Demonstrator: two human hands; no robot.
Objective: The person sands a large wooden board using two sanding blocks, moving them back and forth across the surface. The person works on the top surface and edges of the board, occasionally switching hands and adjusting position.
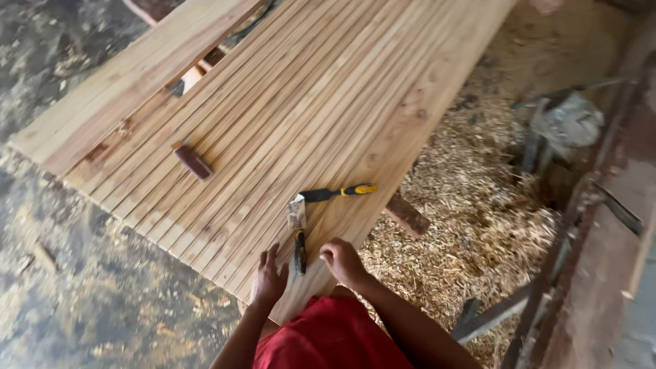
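the work on the slatted wooden panel (294, 123) is looking partly done, as far as one can judge: many thin strips are already lying tight side by side between two wider boards, and no loose strip is waiting beside them. the panel is lying across the counter, mostly hidden under it.

the left hand (268, 279) is resting flat on the near end of the strips, fingers spread, gripping nothing. the right hand (344, 261) is lying loosely curled on the wide edge board just beside it; whether it is pinching anything, i cannot tell. between the two hands a dark-handled tool (300, 251) is lying untouched, with a scrap of paper (296, 210) touching its far end. a yellow-tipped chisel (338, 193) is lying a little beyond, and a small dark wood block (193, 162) is sitting further up the slats to the left.

a heap of wood shavings (471, 205) is covering the floor to the right, with scrap boards around it. nothing is blocking the hands.
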